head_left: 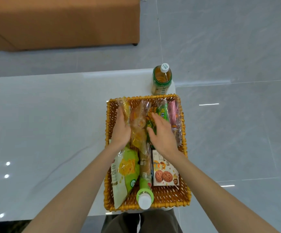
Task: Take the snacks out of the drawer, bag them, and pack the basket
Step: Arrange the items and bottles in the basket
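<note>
**Both hands settle a bagged snack in the basket**

The left hand (121, 128) lies edge-on against the left flank of the clear bag (138, 126). Its fingers are straight and together, pressing rather than gripping. The right hand (163, 133) is flat and spread on the bag's other side, palm down over the green pack (163, 111), and it holds nothing.

The bag stands between the two palms in the far half of the basket (109, 115). It is probably being squeezed upright so that it takes a narrow slot and leaves room.

To the right of the right hand's fingers, a pink pack (173, 110) leans on the basket wall. A corn pack (126, 170) sits below the left wrist and a biscuit box (165, 170) below the right. Between the forearms a bottle (144, 198) lies with its cap toward the person.

A tea bottle (162, 79) stands on the table (44, 123) past the far rim, outside the basket. Packing looks nearly done.
</note>
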The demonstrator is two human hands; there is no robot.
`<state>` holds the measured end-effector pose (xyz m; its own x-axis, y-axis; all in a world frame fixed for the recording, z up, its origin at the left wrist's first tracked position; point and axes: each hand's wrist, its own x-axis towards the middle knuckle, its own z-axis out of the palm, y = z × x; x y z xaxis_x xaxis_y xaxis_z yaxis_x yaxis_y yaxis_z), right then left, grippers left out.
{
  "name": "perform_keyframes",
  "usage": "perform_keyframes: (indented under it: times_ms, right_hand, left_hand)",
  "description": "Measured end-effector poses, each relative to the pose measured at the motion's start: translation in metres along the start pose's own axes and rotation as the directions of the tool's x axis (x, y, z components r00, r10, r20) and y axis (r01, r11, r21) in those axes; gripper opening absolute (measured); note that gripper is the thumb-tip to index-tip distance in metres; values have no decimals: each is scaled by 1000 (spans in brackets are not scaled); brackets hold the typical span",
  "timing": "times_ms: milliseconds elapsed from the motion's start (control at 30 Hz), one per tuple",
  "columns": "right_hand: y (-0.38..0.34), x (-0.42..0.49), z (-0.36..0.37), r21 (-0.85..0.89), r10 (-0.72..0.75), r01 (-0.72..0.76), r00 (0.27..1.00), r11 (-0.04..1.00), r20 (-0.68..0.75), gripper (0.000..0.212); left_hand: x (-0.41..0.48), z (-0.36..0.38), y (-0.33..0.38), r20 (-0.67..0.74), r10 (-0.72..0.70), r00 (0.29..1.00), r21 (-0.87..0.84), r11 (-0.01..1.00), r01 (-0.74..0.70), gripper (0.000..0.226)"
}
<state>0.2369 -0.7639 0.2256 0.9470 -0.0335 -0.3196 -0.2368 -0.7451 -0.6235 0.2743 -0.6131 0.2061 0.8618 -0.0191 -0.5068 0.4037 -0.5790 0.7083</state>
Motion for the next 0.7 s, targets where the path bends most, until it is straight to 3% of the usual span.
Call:
perform_keyframes:
  times_ms: [67,133,267,367,467,600,667,700]
  right_hand:
    - [15,0,-9,-78,38,-47,992,996,-118,58]
    - [26,-1,-13,-29,116,-120,986,992,-116,59]
    - [27,-2,-4,56,158,-155,986,986,-61,59]
    - [24,3,7,167,230,-228,973,959,5,61]
    - [17,2,16,201,169,-196,975,960,144,59]
    - [11,-2,12,192,54,-127,938,973,343,60]
    - [13,0,-1,218,49,-129,939,967,340,56]
    - [16,0,-8,214,42,-96,969,972,243,53]
  left_hand:
    - [-2,9,3,-45,-47,998,8,999,47,73]
    - [-4,15,8,-122,-55,991,34,998,59,80]
    - [-5,19,17,-282,148,948,237,968,-80,90]
    - [2,20,12,-219,306,926,436,880,-188,70]
    - [9,23,4,-105,292,951,333,911,-243,56]
    - [14,27,5,-69,192,979,194,965,-176,58]
    - [13,24,9,-53,160,986,109,982,-153,60]
    - [11,23,10,-49,145,988,66,988,-142,59]
